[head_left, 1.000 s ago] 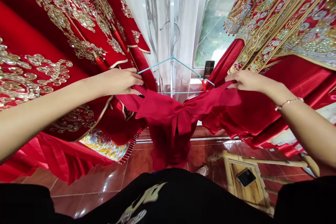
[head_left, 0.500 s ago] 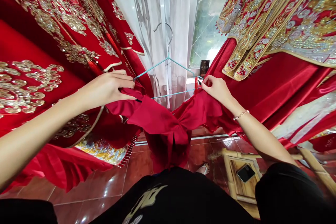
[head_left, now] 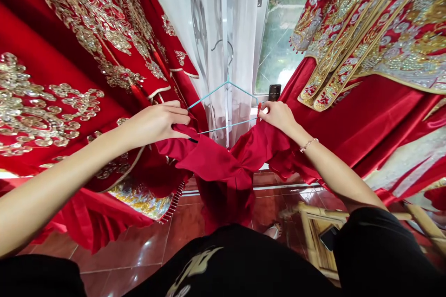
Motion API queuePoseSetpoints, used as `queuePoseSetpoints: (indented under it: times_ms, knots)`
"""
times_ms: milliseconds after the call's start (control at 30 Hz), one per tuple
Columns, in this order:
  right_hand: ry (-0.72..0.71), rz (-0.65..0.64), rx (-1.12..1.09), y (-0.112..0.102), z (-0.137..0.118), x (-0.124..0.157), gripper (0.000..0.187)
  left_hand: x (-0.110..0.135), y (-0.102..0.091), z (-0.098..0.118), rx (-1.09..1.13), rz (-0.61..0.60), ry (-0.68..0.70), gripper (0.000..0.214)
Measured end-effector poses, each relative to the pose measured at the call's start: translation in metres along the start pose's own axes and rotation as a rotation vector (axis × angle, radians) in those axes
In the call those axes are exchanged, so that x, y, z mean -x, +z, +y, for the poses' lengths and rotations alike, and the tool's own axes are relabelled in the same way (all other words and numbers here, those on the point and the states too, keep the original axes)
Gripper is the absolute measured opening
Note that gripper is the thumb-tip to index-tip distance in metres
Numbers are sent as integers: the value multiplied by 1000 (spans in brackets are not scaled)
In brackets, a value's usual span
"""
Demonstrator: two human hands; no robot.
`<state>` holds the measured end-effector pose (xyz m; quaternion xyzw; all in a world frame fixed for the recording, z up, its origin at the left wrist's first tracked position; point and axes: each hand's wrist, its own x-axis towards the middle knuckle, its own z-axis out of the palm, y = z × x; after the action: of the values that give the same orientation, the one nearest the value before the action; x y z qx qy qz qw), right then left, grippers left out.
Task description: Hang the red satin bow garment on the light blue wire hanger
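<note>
A plain red dress [head_left: 216,160] hangs down in front of me, its neckline spread wide between my hands. My left hand [head_left: 156,123] is closed on the dress's left shoulder, by one end of a light blue wire hanger [head_left: 209,94]. At the opposite shoulder my right hand [head_left: 278,115] pinches the dress and a thin red strap [head_left: 259,110] near the hanger's other end. The hanger's bare metal hook [head_left: 230,53] points up, in front of a white curtain. My hands hide both hanger ends.
Red gowns with gold beading hang on the left [head_left: 87,55] and right [head_left: 365,55]. Behind are a white curtain [head_left: 242,32], a window [head_left: 284,32] and an upright phone [head_left: 274,92] showing a timer. A bamboo stool [head_left: 306,229] stands at lower right with another phone [head_left: 327,238].
The view has shifted slightly. My right fingers have moved in closer around the red strap at the hanger's end. My left hand keeps its hold on the dress.
</note>
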<state>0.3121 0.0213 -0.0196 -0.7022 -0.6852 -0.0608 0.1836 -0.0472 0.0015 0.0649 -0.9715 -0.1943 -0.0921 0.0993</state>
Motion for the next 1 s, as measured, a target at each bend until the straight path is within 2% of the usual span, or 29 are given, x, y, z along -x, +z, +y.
queuePoseSetpoints:
  times_ms: [367,533,633,833,1000]
  knots:
    - [8,3,-60,4,1,-12,34,2,4,1,6,14,31,48]
    - [48,28,-72,8,0,-16,28,1,10,-2,14,91,78,59]
    - [91,88,-39,5,-2,-18,26,-1,12,-1,18,127,139,57]
    - [198,252,-118,-5,10,-30,23,-4,12,3,111,56,183,52]
    - [271,255,-205,-3,23,-42,19,2,14,5,141,34,149,55]
